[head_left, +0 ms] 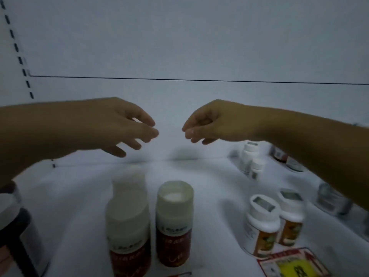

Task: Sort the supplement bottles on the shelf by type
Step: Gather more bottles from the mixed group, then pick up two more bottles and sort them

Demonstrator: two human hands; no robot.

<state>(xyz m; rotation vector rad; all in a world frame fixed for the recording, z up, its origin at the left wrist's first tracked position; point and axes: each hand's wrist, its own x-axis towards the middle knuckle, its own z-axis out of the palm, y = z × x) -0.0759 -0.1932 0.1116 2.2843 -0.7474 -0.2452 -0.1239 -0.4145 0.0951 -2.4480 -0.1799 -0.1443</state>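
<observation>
Two red-labelled bottles with white caps stand side by side at the front of the white shelf [209,176], one on the left [128,226] and one on the right [174,222]. To the right stand two orange-labelled white bottles [261,226] [290,218]. Two small white bottles [250,158] are at the back right. My left hand [111,124] and my right hand [215,121] hover above the shelf with fingertips facing each other, fingers apart, holding nothing.
A dark jar [18,232] stands at the front left edge. Under my right forearm are a grey-labelled bottle [331,198] and dark bottles [283,156] near the back wall. A red and yellow price tag [291,264] lies at the front right.
</observation>
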